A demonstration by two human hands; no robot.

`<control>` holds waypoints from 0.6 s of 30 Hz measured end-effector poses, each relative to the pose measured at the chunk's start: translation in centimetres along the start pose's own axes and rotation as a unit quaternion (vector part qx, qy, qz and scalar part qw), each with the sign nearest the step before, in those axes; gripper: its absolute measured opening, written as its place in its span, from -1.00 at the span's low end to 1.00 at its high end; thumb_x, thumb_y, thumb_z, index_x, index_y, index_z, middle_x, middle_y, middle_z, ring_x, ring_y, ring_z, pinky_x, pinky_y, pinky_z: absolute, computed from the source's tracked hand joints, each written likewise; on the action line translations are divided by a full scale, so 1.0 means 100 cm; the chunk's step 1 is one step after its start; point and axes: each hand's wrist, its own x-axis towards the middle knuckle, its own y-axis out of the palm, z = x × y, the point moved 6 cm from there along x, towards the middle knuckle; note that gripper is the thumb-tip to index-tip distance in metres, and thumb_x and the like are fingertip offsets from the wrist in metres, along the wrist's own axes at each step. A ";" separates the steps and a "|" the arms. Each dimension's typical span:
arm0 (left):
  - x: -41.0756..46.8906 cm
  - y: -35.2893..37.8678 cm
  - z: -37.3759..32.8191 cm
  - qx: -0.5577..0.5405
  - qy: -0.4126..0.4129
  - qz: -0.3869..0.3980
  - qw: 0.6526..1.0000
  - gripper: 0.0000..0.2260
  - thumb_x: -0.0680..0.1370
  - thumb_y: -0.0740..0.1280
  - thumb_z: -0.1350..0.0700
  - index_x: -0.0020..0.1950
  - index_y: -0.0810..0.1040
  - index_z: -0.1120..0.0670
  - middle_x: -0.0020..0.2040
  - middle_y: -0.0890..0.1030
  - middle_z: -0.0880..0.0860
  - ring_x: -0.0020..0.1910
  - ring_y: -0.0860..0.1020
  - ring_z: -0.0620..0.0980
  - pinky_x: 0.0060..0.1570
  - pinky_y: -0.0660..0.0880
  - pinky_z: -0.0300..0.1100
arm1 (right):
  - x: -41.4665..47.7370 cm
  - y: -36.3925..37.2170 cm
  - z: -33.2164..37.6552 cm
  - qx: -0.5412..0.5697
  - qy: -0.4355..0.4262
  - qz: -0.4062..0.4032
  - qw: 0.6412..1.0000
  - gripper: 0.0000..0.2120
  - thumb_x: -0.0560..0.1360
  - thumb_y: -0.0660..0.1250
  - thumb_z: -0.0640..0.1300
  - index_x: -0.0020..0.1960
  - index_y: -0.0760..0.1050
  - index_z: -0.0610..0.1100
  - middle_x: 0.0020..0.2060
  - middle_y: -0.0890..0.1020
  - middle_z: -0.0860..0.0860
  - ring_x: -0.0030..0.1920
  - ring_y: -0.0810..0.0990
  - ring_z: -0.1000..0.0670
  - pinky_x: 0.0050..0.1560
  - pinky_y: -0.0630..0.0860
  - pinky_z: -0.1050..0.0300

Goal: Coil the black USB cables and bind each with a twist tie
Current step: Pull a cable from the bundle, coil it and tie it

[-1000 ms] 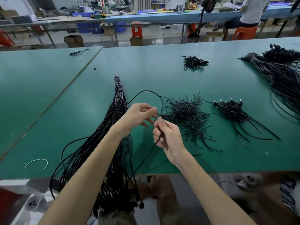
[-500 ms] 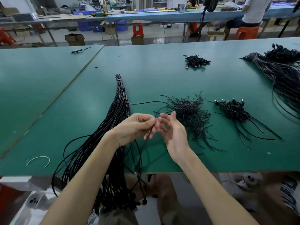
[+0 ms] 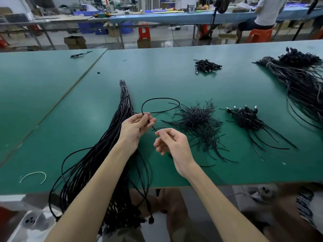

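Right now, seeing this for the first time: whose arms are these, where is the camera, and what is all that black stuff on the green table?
There is no machine here. These are a person's two bare arms, and the one picture comes from a camera worn on their head, looking down at the work. The left hand pinches one black cable, which bends into a loop over the green table. The right hand hovers by the cable's free end, fingers loosely curled; whether it touches is unclear. Left of the hands lies a long bundle of straight cables, hanging over the table edge. To the right sit a heap of short twist ties and a pile of cables that look already coiled. Farther back are another small pile and a big bundle.
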 end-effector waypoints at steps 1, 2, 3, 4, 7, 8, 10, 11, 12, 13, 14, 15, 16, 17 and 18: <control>0.000 -0.001 0.000 -0.021 0.000 0.012 1.000 -0.90 0.60 0.38 0.29 0.07 0.62 0.31 -0.07 0.71 0.16 -0.04 0.73 0.06 -0.08 0.64 -0.26 | 0.001 0.001 0.000 -0.002 -0.001 0.002 1.000 -0.82 0.70 0.28 -0.17 0.05 0.57 -0.27 -0.28 0.68 -0.13 -0.36 0.59 -0.03 -0.37 0.48 0.19; -0.001 -0.001 -0.001 -0.040 -0.001 0.023 0.999 -0.90 0.60 0.39 0.28 0.07 0.63 0.30 -0.08 0.72 0.14 -0.03 0.73 0.04 -0.09 0.63 -0.29 | 0.001 0.001 -0.001 -0.003 -0.001 0.004 1.000 -0.84 0.69 0.29 -0.17 0.06 0.56 -0.27 -0.28 0.69 -0.13 -0.34 0.60 -0.03 -0.36 0.48 0.18; -0.002 -0.001 -0.002 -0.060 -0.003 0.031 0.998 -0.88 0.58 0.40 0.26 0.07 0.64 0.29 -0.08 0.72 0.12 -0.04 0.73 0.01 -0.11 0.63 -0.31 | 0.001 0.002 -0.001 0.000 -0.001 0.003 1.000 -0.86 0.69 0.30 -0.17 0.06 0.54 -0.25 -0.28 0.69 -0.12 -0.34 0.60 -0.03 -0.36 0.48 0.18; -0.003 -0.002 -0.004 -0.083 -0.005 0.038 0.996 -0.87 0.56 0.41 0.25 0.05 0.66 0.27 -0.09 0.72 0.10 -0.05 0.72 -0.02 -0.13 0.62 -0.33 | 0.001 0.001 -0.001 0.007 -0.002 -0.001 1.000 -0.89 0.68 0.32 -0.18 0.08 0.52 -0.24 -0.27 0.69 -0.12 -0.34 0.60 -0.03 -0.36 0.48 0.17; -0.006 -0.004 -0.009 -0.187 -0.023 0.046 0.981 -0.87 0.52 0.41 0.22 -0.01 0.70 0.24 -0.08 0.70 0.08 -0.10 0.71 -0.09 -0.20 0.60 -0.38 | 0.001 -0.001 -0.002 0.016 -0.005 -0.002 1.000 -0.84 0.66 0.35 -0.19 0.19 0.46 -0.20 -0.27 0.69 -0.10 -0.33 0.59 -0.02 -0.34 0.48 0.18; -0.007 -0.003 -0.011 -0.233 -0.033 0.052 0.971 -0.87 0.52 0.41 0.21 -0.01 0.70 0.24 -0.07 0.70 0.08 -0.10 0.71 -0.10 -0.21 0.60 -0.38 | 0.001 0.000 -0.003 -0.003 -0.007 0.008 1.000 -0.81 0.65 0.37 -0.18 0.23 0.46 -0.17 -0.27 0.69 -0.08 -0.33 0.59 0.00 -0.34 0.48 0.19; -0.011 -0.001 -0.015 -0.323 -0.050 0.077 0.942 -0.86 0.53 0.40 0.20 -0.02 0.70 0.24 -0.05 0.70 0.08 -0.07 0.71 -0.10 -0.21 0.61 -0.37 | 0.001 0.006 -0.004 -0.076 -0.014 0.041 0.996 -0.79 0.63 0.40 -0.16 0.25 0.51 -0.11 -0.28 0.70 -0.04 -0.34 0.59 0.04 -0.36 0.46 0.24; -0.013 0.001 -0.016 -0.355 -0.057 0.095 0.928 -0.85 0.54 0.38 0.19 -0.02 0.70 0.24 -0.05 0.70 0.08 -0.05 0.72 -0.09 -0.20 0.61 -0.36 | 0.001 0.009 -0.004 -0.114 -0.018 0.058 0.992 -0.82 0.62 0.41 -0.14 0.22 0.54 -0.08 -0.30 0.70 -0.03 -0.36 0.59 0.06 -0.37 0.44 0.27; -0.015 0.003 -0.018 -0.372 -0.061 0.114 0.919 -0.84 0.55 0.36 0.18 -0.02 0.70 0.23 -0.04 0.71 0.08 -0.03 0.72 -0.07 -0.19 0.62 -0.35 | 0.001 0.012 -0.005 -0.145 -0.021 0.071 0.987 -0.85 0.62 0.42 -0.12 0.18 0.57 -0.06 -0.31 0.70 -0.02 -0.37 0.58 0.07 -0.37 0.44 0.30; -0.017 0.004 -0.018 -0.370 -0.063 0.128 0.918 -0.83 0.56 0.35 0.17 -0.02 0.71 0.23 -0.03 0.71 0.08 0.00 0.73 -0.05 -0.18 0.62 -0.35 | 0.000 0.014 -0.007 -0.169 -0.024 0.083 0.982 -0.89 0.61 0.42 -0.10 0.13 0.59 -0.04 -0.34 0.69 0.00 -0.39 0.57 0.08 -0.35 0.44 0.32; -0.018 0.006 -0.018 -0.358 -0.061 0.137 0.921 -0.82 0.57 0.35 0.16 -0.01 0.71 0.22 -0.01 0.71 0.09 0.04 0.72 -0.03 -0.18 0.62 -0.35 | 0.000 0.017 -0.008 -0.187 -0.026 0.091 0.978 -0.92 0.61 0.42 -0.09 0.09 0.59 -0.03 -0.37 0.67 0.02 -0.41 0.55 0.09 -0.34 0.45 0.32; -0.018 0.006 -0.017 -0.343 -0.057 0.141 0.927 -0.81 0.58 0.34 0.16 -0.01 0.71 0.22 0.00 0.71 0.09 0.07 0.72 -0.03 -0.17 0.62 -0.35 | 0.000 0.018 -0.009 -0.202 -0.028 0.094 0.975 -0.95 0.61 0.42 -0.07 0.06 0.59 -0.02 -0.41 0.64 0.04 -0.41 0.53 0.10 -0.33 0.46 0.32; -0.017 0.006 -0.015 -0.331 -0.053 0.139 0.932 -0.81 0.58 0.34 0.16 -0.02 0.72 0.21 0.01 0.71 0.09 0.09 0.71 -0.03 -0.17 0.62 -0.36 | 0.000 0.018 -0.009 -0.212 -0.033 0.093 0.972 -0.96 0.60 0.43 -0.06 0.03 0.60 -0.01 -0.45 0.59 0.07 -0.42 0.51 0.11 -0.32 0.45 0.32; -0.016 0.005 -0.014 -0.320 -0.049 0.134 0.936 -0.82 0.58 0.34 0.16 -0.02 0.72 0.21 0.01 0.71 0.09 0.10 0.71 -0.04 -0.18 0.62 -0.36 | 0.000 0.018 -0.009 -0.215 -0.039 0.090 0.972 -0.96 0.59 0.45 -0.05 0.01 0.61 0.00 -0.47 0.54 0.09 -0.42 0.47 0.11 -0.31 0.44 0.32; -0.014 0.004 -0.013 -0.307 -0.043 0.128 0.942 -0.83 0.58 0.35 0.17 -0.02 0.72 0.21 0.00 0.70 0.08 0.07 0.71 -0.05 -0.19 0.61 -0.37 | 0.000 0.017 -0.007 -0.206 -0.047 0.084 0.974 -0.95 0.58 0.46 -0.05 0.00 0.64 -0.01 -0.48 0.49 0.10 -0.41 0.44 0.11 -0.29 0.44 0.30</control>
